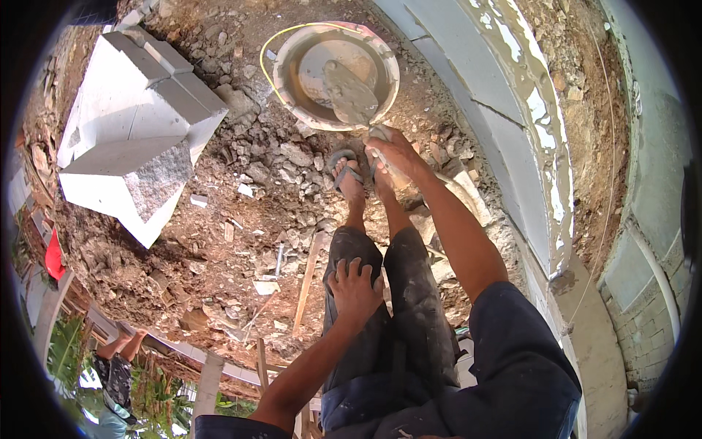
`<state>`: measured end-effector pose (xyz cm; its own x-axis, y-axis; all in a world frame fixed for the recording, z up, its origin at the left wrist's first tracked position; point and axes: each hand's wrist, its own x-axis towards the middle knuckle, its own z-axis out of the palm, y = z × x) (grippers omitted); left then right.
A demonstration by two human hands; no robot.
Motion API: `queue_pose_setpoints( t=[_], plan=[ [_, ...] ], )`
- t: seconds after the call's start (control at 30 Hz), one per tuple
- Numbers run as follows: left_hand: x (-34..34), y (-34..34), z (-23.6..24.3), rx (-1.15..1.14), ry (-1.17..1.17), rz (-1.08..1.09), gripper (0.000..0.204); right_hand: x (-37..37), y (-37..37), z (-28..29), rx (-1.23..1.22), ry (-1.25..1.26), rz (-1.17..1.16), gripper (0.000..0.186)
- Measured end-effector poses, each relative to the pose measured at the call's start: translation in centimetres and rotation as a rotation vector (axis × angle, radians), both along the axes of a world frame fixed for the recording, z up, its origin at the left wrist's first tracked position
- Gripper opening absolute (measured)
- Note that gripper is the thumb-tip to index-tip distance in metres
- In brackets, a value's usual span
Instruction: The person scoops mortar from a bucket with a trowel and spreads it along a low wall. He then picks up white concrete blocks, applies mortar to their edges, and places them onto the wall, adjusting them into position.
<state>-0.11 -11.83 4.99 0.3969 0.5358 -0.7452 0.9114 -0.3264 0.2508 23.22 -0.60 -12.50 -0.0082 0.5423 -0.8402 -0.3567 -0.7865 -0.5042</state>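
My right hand [397,152] is closed around the handle of a trowel [351,94]. Wet grey mortar coats the trowel's blade, which reaches over the near side of a round bucket [393,69]. Inside the bucket lies more grey mortar [311,73], spread over the bottom and walls. A thin yellow hoop, perhaps the bucket's handle, curves round its left side. My left hand [356,289] rests on my left leg just above the knee, with its fingers spread and nothing held.
Rubble covers the ground round my sandalled feet. White blocks [102,132] are piled at the left. A low block wall [504,139] with mortar along its top curves along the right. A wooden strip [307,282] lies left of my legs. Another person [113,377] appears at the lower left.
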Motion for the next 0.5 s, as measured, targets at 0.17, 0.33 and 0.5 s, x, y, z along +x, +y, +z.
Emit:
queue_pose_setpoints(
  t=[0.17, 0.33, 0.5],
  plan=[
    [0.8, 2.6, -0.2, -0.123, 0.159, -0.252, 0.039, -3.2, -9.5, 4.1, 0.231, 0.071, -0.297, 0.031],
    [3.5, 4.5, -0.3, -0.099, 0.258, -0.580, 0.041, -5.3, -17.4, 16.3, 0.325, 0.484, -0.913, 0.029],
    [5.6, 5.9, -1.3, -0.035, 0.234, -0.860, 0.040, -6.7, -22.6, 22.9, 0.456, 0.234, -1.543, 0.044]
  ],
)
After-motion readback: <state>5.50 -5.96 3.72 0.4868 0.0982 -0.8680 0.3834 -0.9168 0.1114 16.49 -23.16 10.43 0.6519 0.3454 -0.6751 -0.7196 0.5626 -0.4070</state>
